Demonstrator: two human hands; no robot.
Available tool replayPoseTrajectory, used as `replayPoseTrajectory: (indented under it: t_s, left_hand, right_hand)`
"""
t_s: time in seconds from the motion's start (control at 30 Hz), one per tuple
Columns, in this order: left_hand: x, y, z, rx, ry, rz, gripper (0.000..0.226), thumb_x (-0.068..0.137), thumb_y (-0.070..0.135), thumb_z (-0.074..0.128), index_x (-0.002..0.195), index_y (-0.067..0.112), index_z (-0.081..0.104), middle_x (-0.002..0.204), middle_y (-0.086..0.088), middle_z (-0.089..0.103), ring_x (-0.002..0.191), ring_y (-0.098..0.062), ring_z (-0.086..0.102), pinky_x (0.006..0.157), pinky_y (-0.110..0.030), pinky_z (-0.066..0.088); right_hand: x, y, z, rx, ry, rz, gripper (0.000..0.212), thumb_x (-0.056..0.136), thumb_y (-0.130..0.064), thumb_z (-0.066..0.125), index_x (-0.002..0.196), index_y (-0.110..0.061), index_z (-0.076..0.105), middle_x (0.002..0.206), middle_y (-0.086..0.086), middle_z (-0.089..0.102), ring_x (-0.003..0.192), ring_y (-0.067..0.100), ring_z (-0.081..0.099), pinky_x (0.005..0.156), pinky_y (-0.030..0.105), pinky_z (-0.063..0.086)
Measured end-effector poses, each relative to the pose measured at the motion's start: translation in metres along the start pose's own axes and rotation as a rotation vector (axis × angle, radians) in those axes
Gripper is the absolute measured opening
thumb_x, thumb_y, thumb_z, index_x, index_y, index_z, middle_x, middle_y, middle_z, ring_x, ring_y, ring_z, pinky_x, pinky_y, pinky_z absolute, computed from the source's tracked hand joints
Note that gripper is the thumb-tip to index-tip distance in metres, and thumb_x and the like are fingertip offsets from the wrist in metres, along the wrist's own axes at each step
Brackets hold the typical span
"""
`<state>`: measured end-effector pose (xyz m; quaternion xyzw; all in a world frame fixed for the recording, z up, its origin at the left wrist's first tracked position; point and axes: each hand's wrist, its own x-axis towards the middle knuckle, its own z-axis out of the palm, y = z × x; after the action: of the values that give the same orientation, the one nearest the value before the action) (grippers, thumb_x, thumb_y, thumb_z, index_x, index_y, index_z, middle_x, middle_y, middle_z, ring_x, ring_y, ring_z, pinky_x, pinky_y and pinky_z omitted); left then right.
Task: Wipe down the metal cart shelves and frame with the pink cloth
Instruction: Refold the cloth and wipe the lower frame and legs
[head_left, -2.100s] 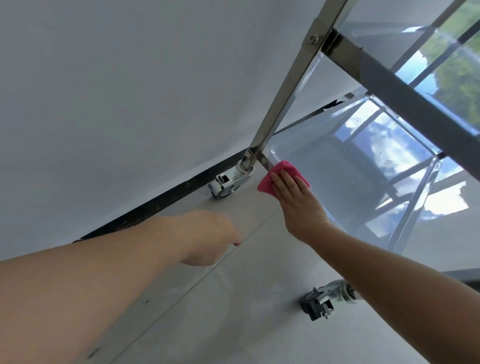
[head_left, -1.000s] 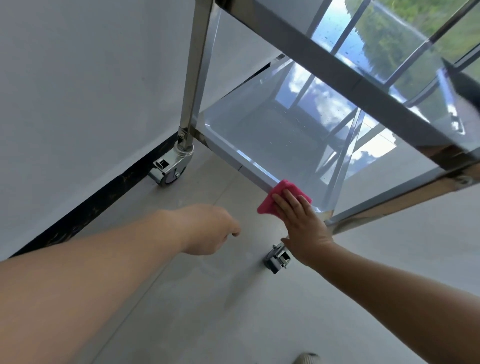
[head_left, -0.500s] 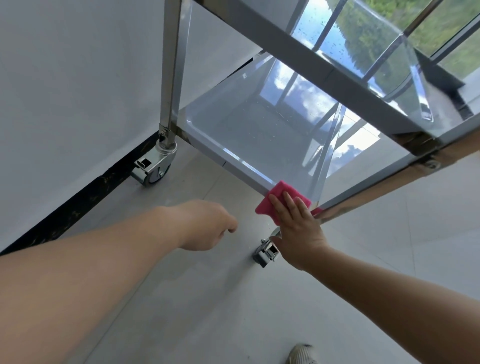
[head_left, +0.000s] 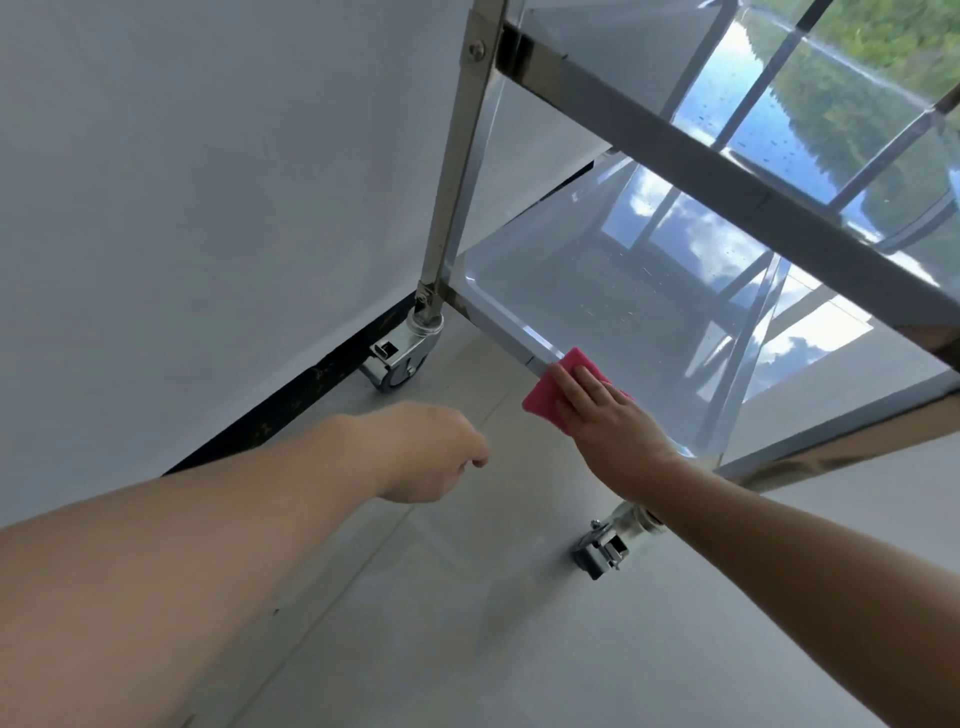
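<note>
Your left forearm (head_left: 182, 561) and right forearm (head_left: 805, 561) are bare right up to the picture's edge. Your left hand (head_left: 431, 452) and right hand (head_left: 613, 421) are bare too, uncovered throughout.

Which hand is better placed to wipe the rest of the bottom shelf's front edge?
Right. The right hand presses the pink cloth flat against the bottom shelf's front rim; the left hand hangs above the floor, loosely curled, holding nothing.
</note>
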<state>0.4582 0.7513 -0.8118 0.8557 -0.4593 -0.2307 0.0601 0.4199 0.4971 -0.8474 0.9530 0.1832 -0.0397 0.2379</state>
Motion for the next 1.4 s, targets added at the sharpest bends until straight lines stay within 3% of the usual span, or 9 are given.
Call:
replayPoseTrajectory:
  t_s: [0.17,0.27,0.47,0.67,0.87,1.03,1.13,1.23,1.4]
  left_hand:
    - [-0.012,-0.011,-0.003,-0.004,0.026,-0.058,0.036,0.097,0.020,0.036,0.129,0.029,0.051,0.128,0.001,0.057,0.107,-0.022,0.057,0.084,-0.029,0.045]
    - [-0.015,-0.018,-0.005,-0.051,0.087,-0.117,0.035,0.096,0.020,0.037,0.128,0.027,0.051,0.123,0.002,0.058,0.105,-0.020,0.058,0.088,-0.035,0.049]
    - [-0.015,-0.044,-0.016,-0.340,0.473,-0.312,0.018,0.090,0.028,0.053,0.105,0.019,0.053,0.099,0.004,0.056,0.089,-0.021,0.056,0.077,-0.034,0.047]
    - [-0.057,-0.035,-0.066,-0.670,0.625,-0.360,0.015,0.085,0.019,0.065,0.097,0.016,0.057,0.088,0.000,0.063,0.081,-0.017,0.058,0.070,-0.024,0.044]
    - [-0.151,0.018,-0.179,-0.751,0.630,-0.457,0.004,0.088,0.016,0.062,0.091,0.016,0.065,0.085,0.003,0.068,0.081,-0.012,0.061,0.072,-0.022,0.045]
    - [-0.229,0.086,-0.317,-0.749,0.582,-0.483,0.011,0.089,0.013,0.062,0.098,0.015,0.067,0.089,0.001,0.068,0.085,-0.013,0.062,0.076,-0.024,0.047]
    - [-0.274,0.132,-0.409,-0.701,0.582,-0.481,0.013,0.089,0.010,0.060,0.100,0.014,0.067,0.091,0.001,0.066,0.084,-0.010,0.059,0.075,-0.022,0.046]
    - [-0.313,0.180,-0.494,-0.642,0.620,-0.481,0.014,0.089,0.010,0.058,0.098,0.018,0.066,0.087,0.006,0.064,0.080,-0.007,0.057,0.071,-0.020,0.045]
    - [-0.359,0.246,-0.605,-0.608,0.738,-0.507,0.013,0.091,0.013,0.057,0.093,0.025,0.063,0.081,0.008,0.062,0.071,-0.005,0.054,0.063,-0.017,0.043]
  right_hand:
    - [0.017,0.002,-0.011,0.034,0.078,-0.028,0.031,0.063,-0.003,0.059,0.093,-0.003,0.067,0.121,0.026,0.055,0.096,0.039,0.059,0.079,0.047,0.056]
    - [0.027,0.002,-0.016,0.125,0.166,-0.048,0.035,0.055,0.002,0.070,0.089,-0.003,0.067,0.108,0.023,0.058,0.088,0.037,0.059,0.071,0.047,0.057]
    - [0.050,-0.019,-0.053,0.293,0.455,-0.138,0.046,0.064,0.002,0.071,0.108,-0.004,0.065,0.121,0.019,0.047,0.099,0.034,0.049,0.079,0.044,0.053]
    - [0.063,-0.049,-0.137,0.507,0.691,-0.178,0.027,0.087,-0.006,0.052,0.111,-0.006,0.065,0.123,0.016,0.048,0.099,0.034,0.053,0.085,0.045,0.052]
    - [0.025,-0.027,-0.277,0.715,0.681,-0.090,0.015,0.087,-0.021,0.065,0.101,-0.014,0.069,0.118,0.014,0.059,0.103,0.032,0.054,0.086,0.042,0.047]
    - [-0.017,0.039,-0.434,0.997,0.590,-0.139,0.017,0.093,-0.027,0.054,0.102,-0.012,0.055,0.108,0.008,0.060,0.110,0.029,0.053,0.093,0.040,0.045]
    - [-0.038,0.091,-0.533,1.081,0.439,-0.132,0.039,0.088,-0.034,0.052,0.115,-0.007,0.056,0.117,0.007,0.057,0.107,0.026,0.054,0.090,0.036,0.047]
    - [-0.058,0.144,-0.619,1.190,0.179,-0.097,0.042,0.084,-0.022,0.063,0.126,-0.016,0.057,0.128,-0.007,0.050,0.108,0.014,0.054,0.090,0.028,0.046]
    - [-0.088,0.225,-0.730,1.188,0.254,-0.139,0.022,0.078,-0.009,0.065,0.097,-0.020,0.069,0.089,-0.018,0.053,0.079,0.002,0.053,0.073,0.021,0.046]
